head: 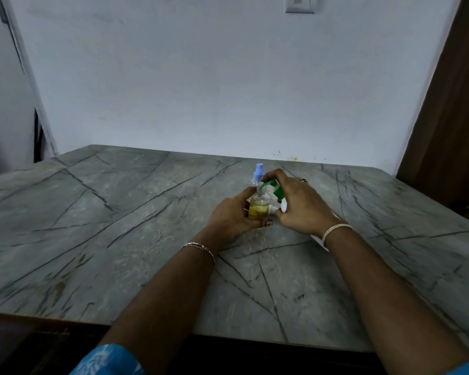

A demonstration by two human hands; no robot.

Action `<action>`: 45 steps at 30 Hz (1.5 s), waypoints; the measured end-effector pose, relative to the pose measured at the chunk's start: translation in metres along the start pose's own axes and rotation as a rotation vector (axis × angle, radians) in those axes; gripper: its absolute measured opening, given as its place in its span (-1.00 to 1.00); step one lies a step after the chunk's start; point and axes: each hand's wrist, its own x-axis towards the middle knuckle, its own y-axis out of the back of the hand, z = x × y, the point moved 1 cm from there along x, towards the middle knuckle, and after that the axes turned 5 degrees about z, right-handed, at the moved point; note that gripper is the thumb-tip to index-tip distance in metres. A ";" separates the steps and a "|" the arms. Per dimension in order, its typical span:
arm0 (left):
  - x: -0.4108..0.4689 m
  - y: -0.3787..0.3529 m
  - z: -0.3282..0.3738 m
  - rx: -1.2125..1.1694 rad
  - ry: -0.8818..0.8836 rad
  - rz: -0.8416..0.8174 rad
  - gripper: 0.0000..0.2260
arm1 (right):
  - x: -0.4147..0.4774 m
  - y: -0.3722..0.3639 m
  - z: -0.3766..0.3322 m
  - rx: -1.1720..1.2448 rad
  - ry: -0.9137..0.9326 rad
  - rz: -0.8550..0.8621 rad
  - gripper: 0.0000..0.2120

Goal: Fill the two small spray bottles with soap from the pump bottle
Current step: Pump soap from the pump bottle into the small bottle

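At the near edge, two blue patterned sleeves (106, 361) frame bare forearms that reach out over a grey stone-patterned table (106, 239). A thin chain bracelet (199, 247) sits on the left wrist and a pale band (335, 230) on the right. The left hand (233, 215) curls round a small spray bottle (258, 205), clear and uncapped, which stands upright on the table near its middle and is partly full of yellow liquid. Just beside it, the right hand (301, 204) wraps over the pump bottle (283, 209). Only slivers of its white body show beneath the palm and by the wrist, and it seems tilted toward the small one. Its green pump head (272, 188) sits under the curled fingers, the spout at the open neck of the held bottle. Close behind them stands the second spray bottle (258, 173), with a light blue spray top on; its lower part is hidden. Beyond the table's far edge rises a pale wall (228, 77) with a switch plate (299, 5) at the top, and a dark wooden panel (450, 104) stands on the right.
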 end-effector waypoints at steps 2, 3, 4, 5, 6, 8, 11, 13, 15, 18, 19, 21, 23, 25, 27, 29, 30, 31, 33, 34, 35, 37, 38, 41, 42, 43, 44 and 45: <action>0.000 0.000 -0.001 0.008 0.001 0.005 -0.25 | 0.001 -0.001 -0.002 0.006 -0.007 0.006 -0.37; 0.000 -0.001 -0.001 0.002 0.002 0.009 -0.26 | 0.002 -0.002 -0.002 0.004 -0.002 0.013 -0.37; 0.000 0.000 -0.002 -0.012 0.002 0.014 -0.27 | 0.002 -0.002 -0.002 -0.003 0.005 0.017 -0.37; 0.000 -0.001 -0.002 -0.026 0.004 0.017 -0.28 | 0.001 -0.003 0.000 -0.018 0.009 0.014 -0.35; 0.000 -0.001 -0.002 -0.035 0.004 0.018 -0.29 | 0.000 -0.003 0.002 -0.038 0.009 0.006 -0.33; 0.000 -0.002 -0.002 -0.036 0.000 0.018 -0.31 | -0.002 -0.003 0.004 -0.080 0.012 -0.006 -0.27; 0.000 -0.001 0.000 -0.045 -0.007 0.017 -0.32 | -0.005 -0.002 0.004 -0.114 0.023 -0.015 -0.22; -0.001 -0.001 -0.001 -0.053 -0.011 0.013 -0.33 | -0.005 -0.001 0.004 -0.108 0.020 -0.017 -0.24; -0.002 0.000 -0.001 -0.069 -0.013 0.019 -0.33 | -0.004 -0.002 0.003 -0.100 0.014 -0.018 -0.27; -0.003 0.002 0.001 -0.062 -0.017 0.023 -0.31 | -0.002 -0.003 0.002 -0.102 0.012 -0.017 -0.30; -0.003 0.002 0.001 -0.063 -0.016 0.023 -0.31 | -0.001 -0.003 0.002 -0.099 0.005 -0.017 -0.30; -0.004 0.002 0.001 -0.065 -0.016 0.022 -0.31 | 0.001 -0.004 0.000 -0.089 -0.002 -0.010 -0.31; -0.004 0.002 0.001 -0.073 -0.016 0.015 -0.31 | 0.001 -0.004 -0.001 -0.086 -0.002 -0.001 -0.32; -0.003 0.002 0.001 -0.077 -0.009 0.009 -0.29 | -0.001 -0.005 -0.001 -0.099 0.004 0.006 -0.31; -0.003 0.002 0.002 -0.073 -0.013 0.007 -0.28 | -0.003 -0.005 0.001 -0.116 0.013 0.011 -0.29; -0.003 0.002 0.001 -0.060 -0.023 0.013 -0.30 | -0.004 -0.005 0.002 -0.125 0.017 0.015 -0.27; -0.003 0.002 0.001 -0.052 -0.027 0.018 -0.31 | -0.004 -0.005 0.003 -0.125 0.016 0.014 -0.27; -0.003 0.002 0.000 -0.046 -0.032 0.022 -0.32 | -0.004 -0.005 0.003 -0.124 0.015 0.010 -0.27; -0.002 0.000 -0.001 -0.047 -0.037 0.030 -0.36 | -0.003 -0.005 0.003 -0.117 0.014 0.006 -0.28; -0.002 0.000 -0.002 -0.050 -0.038 0.034 -0.38 | -0.002 -0.005 0.003 -0.111 0.013 0.005 -0.29; -0.001 -0.001 -0.003 -0.050 -0.037 0.038 -0.38 | -0.002 -0.005 0.002 -0.103 0.010 0.005 -0.30; 0.000 -0.002 -0.005 -0.051 -0.031 0.039 -0.36 | -0.001 -0.005 0.001 -0.089 0.002 0.008 -0.32; 0.001 -0.002 -0.006 -0.056 -0.028 0.036 -0.36 | -0.001 -0.005 0.000 -0.087 0.000 0.011 -0.34; 0.001 -0.003 -0.007 -0.077 -0.024 0.031 -0.36 | 0.000 -0.005 -0.002 -0.107 0.001 0.028 -0.34; 0.001 -0.003 -0.007 -0.087 -0.023 0.032 -0.36 | -0.001 -0.006 -0.002 -0.119 0.003 0.034 -0.33; 0.001 -0.003 -0.007 -0.096 -0.022 0.034 -0.37 | -0.002 -0.005 -0.002 -0.127 0.006 0.040 -0.33; 0.001 -0.003 -0.007 -0.099 -0.020 0.037 -0.38 | -0.003 -0.005 -0.001 -0.131 0.009 0.041 -0.31; 0.001 -0.003 -0.007 -0.096 -0.017 0.037 -0.37 | -0.004 -0.005 -0.001 -0.134 0.011 0.038 -0.30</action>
